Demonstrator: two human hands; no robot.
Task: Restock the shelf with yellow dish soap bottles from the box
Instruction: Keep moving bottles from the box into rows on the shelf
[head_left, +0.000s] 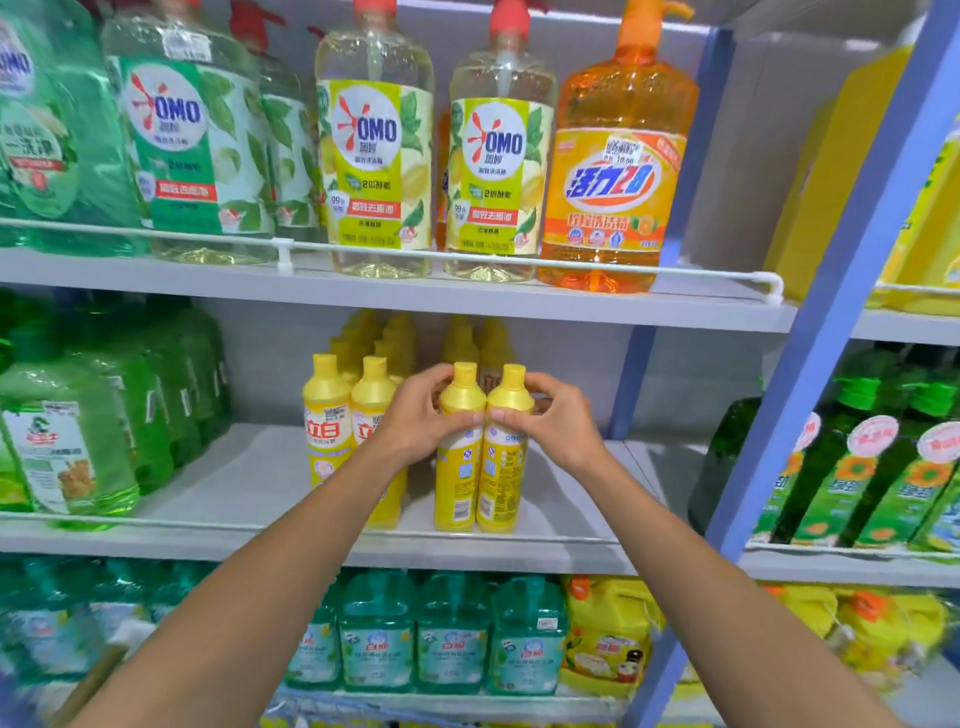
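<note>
Two grips hold one bottle apiece at the front of the middle shelf (234, 483). The left grip (415, 415) is a bare hand wrapped round the shoulder of the left yellow dish soap bottle (454, 467), thumb across the front just under the cap and fingers curled behind. The right grip (550, 421) clasps the right yellow dish soap bottle (498, 478) the same way at the same height, so the two thumbs nearly meet.

Both bottles stand upright, side by side and touching, back labels facing out. Their bodies hang below the grips and their bases appear to rest on the shelf board, just behind its front edge.

Just to the left stand two front-facing yellow bottles (327, 415) of the same kind, touching each other, and more yellow caps (384, 332) line up behind. Green detergent jugs (67, 441) fill the shelf's left end. On the shelf above stand OMO pump bottles (376, 156) and an orange pump bottle (618, 171) — below, teal bottles (452, 639).
</note>
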